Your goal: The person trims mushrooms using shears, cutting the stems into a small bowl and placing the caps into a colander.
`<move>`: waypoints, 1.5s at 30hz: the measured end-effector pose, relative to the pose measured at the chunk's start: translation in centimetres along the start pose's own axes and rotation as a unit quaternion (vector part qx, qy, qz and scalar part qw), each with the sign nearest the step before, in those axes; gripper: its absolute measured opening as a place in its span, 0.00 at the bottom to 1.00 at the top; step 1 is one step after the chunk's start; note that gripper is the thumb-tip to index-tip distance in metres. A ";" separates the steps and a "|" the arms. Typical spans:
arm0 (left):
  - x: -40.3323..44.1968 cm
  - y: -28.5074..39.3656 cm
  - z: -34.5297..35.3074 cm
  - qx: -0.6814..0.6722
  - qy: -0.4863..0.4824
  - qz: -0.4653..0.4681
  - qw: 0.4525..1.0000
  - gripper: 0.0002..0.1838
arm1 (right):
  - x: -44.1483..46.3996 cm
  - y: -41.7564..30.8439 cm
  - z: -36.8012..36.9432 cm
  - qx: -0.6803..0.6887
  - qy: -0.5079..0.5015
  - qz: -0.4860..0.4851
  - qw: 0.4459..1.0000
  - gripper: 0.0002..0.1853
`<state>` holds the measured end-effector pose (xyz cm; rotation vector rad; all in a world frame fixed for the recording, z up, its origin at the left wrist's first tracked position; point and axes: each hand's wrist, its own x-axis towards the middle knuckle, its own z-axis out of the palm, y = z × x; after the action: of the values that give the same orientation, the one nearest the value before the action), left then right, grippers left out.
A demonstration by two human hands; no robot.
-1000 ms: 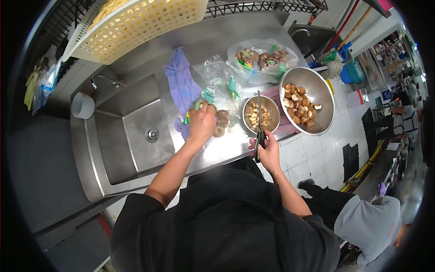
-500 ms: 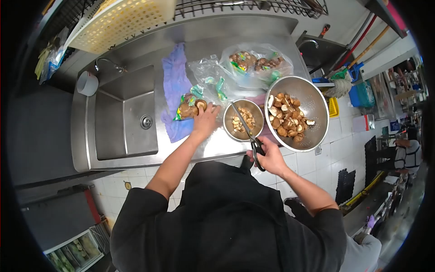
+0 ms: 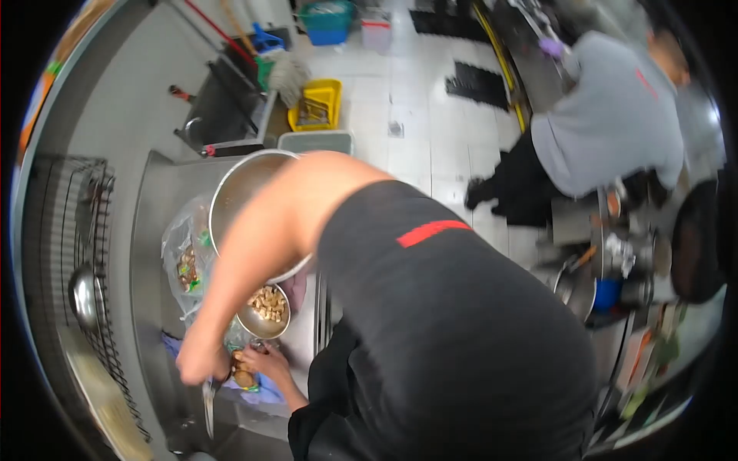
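Low in the head view, my left hand [image 3: 266, 361] has its fingers closed round a brown mushroom [image 3: 244, 376] at the bag on the lilac cloth [image 3: 269, 393]. My right hand [image 3: 201, 359] grips black-handled scissors [image 3: 208, 413], blades pointing down towards the sink; motion blurs this hand. Just above my left hand stands a small steel bowl [image 3: 264, 335] of cut mushroom pieces [image 3: 269, 304]. My right arm covers much of the large steel colander [image 3: 229, 184], so its contents are hidden. Beside it lies a clear bag of packed mushrooms [image 3: 187, 269].
A wire rack [image 3: 69, 223] with a ladle [image 3: 84, 298] runs along the wall. The sink [image 3: 254, 442] is at the bottom. A yellow basin [image 3: 330, 96] and a mop [image 3: 290, 77] stand on the floor. Another person in grey [image 3: 607, 115] works at the opposite counter.
The view has swung round to the right and my body leans over the counter. My right hand has carried the scissors from beside the small bowl across to the mushroom bag and sink side.
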<state>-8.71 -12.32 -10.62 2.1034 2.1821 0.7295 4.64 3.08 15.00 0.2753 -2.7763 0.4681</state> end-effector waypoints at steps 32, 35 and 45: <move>-2.0 -0.7 0.4 0.050 0.067 -0.058 0.995 0.18 | -17.2 -10.2 13.4 0.373 0.092 0.477 0.790 0.23; -2.8 -2.3 0.9 0.002 0.072 -0.031 0.997 0.21 | -16.6 -10.1 14.9 0.347 0.107 0.475 0.801 0.23; -6.6 -0.5 -1.3 -0.052 0.158 -0.157 0.973 0.33 | -14.3 -9.4 14.5 0.628 -0.044 0.559 0.540 0.22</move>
<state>-8.99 -18.95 -11.62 1.6270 2.4849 1.1802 16.24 -8.71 -0.10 -1.3032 -1.6293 2.6370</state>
